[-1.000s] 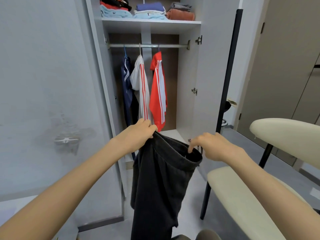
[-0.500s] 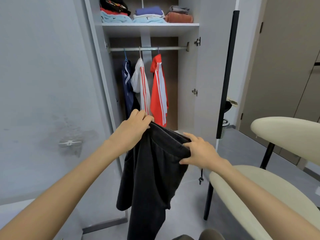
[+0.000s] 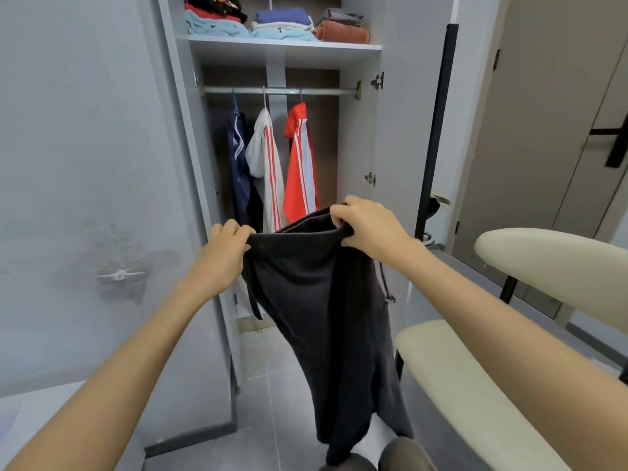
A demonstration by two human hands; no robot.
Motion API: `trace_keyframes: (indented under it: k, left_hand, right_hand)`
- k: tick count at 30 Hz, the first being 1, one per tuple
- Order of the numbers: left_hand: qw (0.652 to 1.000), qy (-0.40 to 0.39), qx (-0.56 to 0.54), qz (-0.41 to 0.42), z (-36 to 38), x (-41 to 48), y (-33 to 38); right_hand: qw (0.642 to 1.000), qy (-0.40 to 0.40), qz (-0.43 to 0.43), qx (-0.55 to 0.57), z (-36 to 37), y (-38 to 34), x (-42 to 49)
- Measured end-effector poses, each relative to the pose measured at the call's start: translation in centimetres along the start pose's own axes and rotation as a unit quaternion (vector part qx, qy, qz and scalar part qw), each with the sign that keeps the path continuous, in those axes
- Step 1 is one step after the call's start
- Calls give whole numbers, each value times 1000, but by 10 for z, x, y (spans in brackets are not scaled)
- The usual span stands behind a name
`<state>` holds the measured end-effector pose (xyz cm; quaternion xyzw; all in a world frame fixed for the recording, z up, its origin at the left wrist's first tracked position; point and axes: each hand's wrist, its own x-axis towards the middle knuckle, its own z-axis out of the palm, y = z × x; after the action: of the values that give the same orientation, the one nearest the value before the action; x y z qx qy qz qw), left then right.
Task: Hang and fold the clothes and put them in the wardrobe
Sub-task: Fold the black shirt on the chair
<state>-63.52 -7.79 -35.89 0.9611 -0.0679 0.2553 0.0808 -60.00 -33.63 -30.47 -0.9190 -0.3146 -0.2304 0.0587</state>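
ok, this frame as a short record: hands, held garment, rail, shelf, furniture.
left hand: grips one end of the waistband
right hand: grips the other end
dark trousers: held up spread, legs hanging toward the floor
rail: navy garment, white garment, red garment on hangers
shelf: folded clothes in stacks
chair: cream, right of the trousers
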Motion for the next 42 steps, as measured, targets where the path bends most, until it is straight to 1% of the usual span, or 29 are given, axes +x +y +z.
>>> trace_keyframes:
  k: [1,2,3,5,6,7,8,10,11,12,16,20,22,25,27,31,34,37,39,40,42]
  left_hand:
    - [1000,-24,11,-3,2,-1,-1]
    - [999,-40,13,-5,4,-2,-1]
    - [999,-40,9,-4,6,-3,-2]
    - [999,-20,-25,-1,11,-1,-4]
    - [999,-18,-51,1,14,2,-5]
    - [997,-29,-70,3,17,6,-6]
    - [996,-49,-79,1,20,10,-6]
    - [992,-77,-99,-14,29,16,-4]
    - [990,-80,-111,-17,35,20,-2]
    - [989,-81,-123,-23,42,24,1]
    - [984,-82,-159,-27,73,56,12]
    - [980,-106,-164,-30,103,110,17]
    - [978,-112,-170,-36,109,140,19]
    - [978,-97,-185,-26,110,184,26]
    - [976,-83,-200,-19,106,208,35]
    - [963,-78,-257,-17,98,237,66]
    - [967,-64,-248,-4,101,241,97]
    - [976,-48,-212,24,111,222,138]
    - [979,-55,-187,53,121,200,170]
    - [978,-69,-187,65,128,187,188]
    - [966,-124,-216,74,143,158,227]
  right_hand:
    - [999,-47,-1,0,2,0,2]
    - [998,-70,-1,-4,5,1,4]
    - [998,-58,0,-13,7,2,6]
    - [999,6,18,-35,13,9,7]
    - [999,11,30,-41,16,14,8]
    - [998,-12,41,-41,18,18,10]
    - [997,-55,51,-28,21,23,12]
    - [989,-119,78,45,28,34,16]
    - [983,-126,93,90,36,41,18]
    - [980,-117,108,123,46,49,18]
    - [966,-62,164,192,97,87,32]
    - [931,-28,215,294,139,132,64]
    - [918,-20,226,325,147,153,81]
    - [905,-1,232,358,139,182,109]
    - [903,21,230,362,124,200,123]
    - [922,58,205,322,94,236,130]
    - [930,99,198,294,81,258,111]
    - [931,123,197,282,69,274,69]
    - [930,131,206,276,60,286,28]
    - [930,130,217,267,55,291,4]
    - [932,119,235,248,49,300,-50]
